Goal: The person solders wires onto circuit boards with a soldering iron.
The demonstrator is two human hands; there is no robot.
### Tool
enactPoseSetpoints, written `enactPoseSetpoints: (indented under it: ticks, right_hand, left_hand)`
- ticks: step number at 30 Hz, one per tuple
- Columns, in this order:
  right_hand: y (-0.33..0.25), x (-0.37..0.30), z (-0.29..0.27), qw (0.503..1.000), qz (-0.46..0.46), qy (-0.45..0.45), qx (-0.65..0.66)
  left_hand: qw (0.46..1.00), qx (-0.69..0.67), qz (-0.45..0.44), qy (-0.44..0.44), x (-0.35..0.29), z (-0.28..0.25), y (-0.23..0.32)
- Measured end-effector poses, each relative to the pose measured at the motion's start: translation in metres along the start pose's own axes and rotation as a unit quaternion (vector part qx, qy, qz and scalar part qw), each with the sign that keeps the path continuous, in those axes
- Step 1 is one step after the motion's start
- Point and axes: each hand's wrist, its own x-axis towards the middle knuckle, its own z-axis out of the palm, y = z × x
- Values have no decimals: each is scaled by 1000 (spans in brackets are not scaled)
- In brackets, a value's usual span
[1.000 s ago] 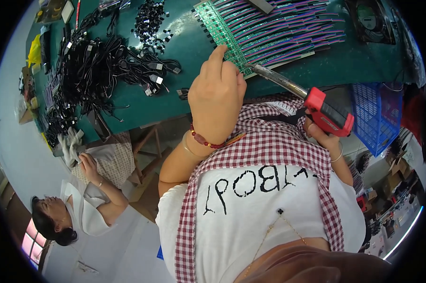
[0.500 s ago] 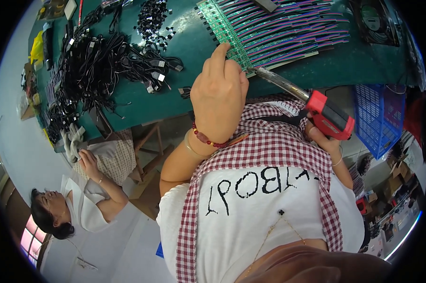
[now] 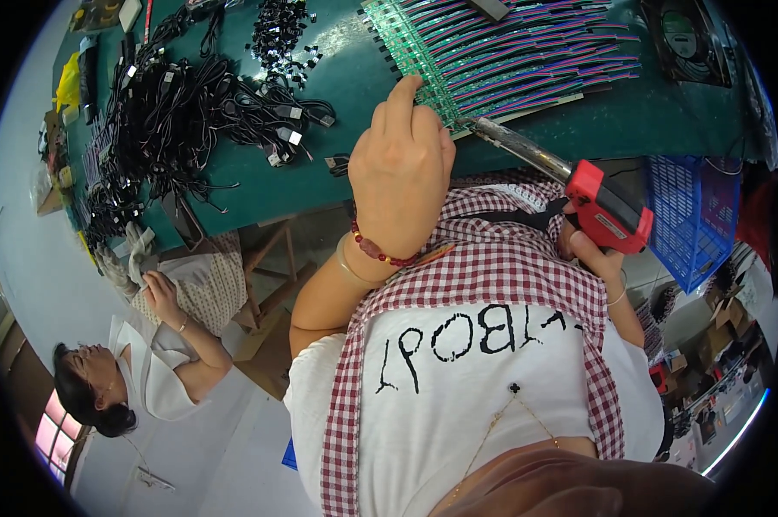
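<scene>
My left hand point(image 3: 399, 172), with a red bead bracelet and a bangle at the wrist, lies over the near left edge of the green circuit boards point(image 3: 445, 102). Its index finger reaches forward to the boards, and the other fingers are curled. What they pinch, if anything, is hidden under the hand. In my right hand point(image 3: 594, 257) is a red and black soldering gun point(image 3: 611, 209). Its metal barrel points left, with the tip at the nearest end of the board row. Thin multicoloured wires point(image 3: 535, 60) run from the boards to the right.
Black USB cables point(image 3: 178, 112) are heaped on the green table point(image 3: 346, 60) to the left, with small black connectors point(image 3: 278, 39) behind. A dark bar point(image 3: 489, 9) lies across the wires. A blue crate point(image 3: 690, 215) stands at right. A co-worker point(image 3: 160, 362) sits at left, handling pale gloves point(image 3: 130, 254).
The soldering gun has shifted slightly to the right, its tip drawing back a little. My left hand is almost still. The co-worker's hand and the gloves have moved slightly.
</scene>
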Motion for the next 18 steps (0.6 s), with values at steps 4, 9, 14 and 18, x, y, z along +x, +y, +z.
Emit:
enactPoseSetpoints:
  ticks: [4,9,14,18]
  right_hand:
    - [-2,-1,5,999,-7,27,-19]
    - [1,-2,4,998,-13,38,-44]
    - [-3,-4,7,999,-23,35,-6]
    - [-2,-2,4,999,-28,19,-7]
  left_hand:
    - [1000,1,1,-3,1,-1,1]
    - [1000,7,3,-13,0,-2,2]
    - [1000,17,11,-18,-1,0,0]
    - [1000,12,2,-6,1,-2,2]
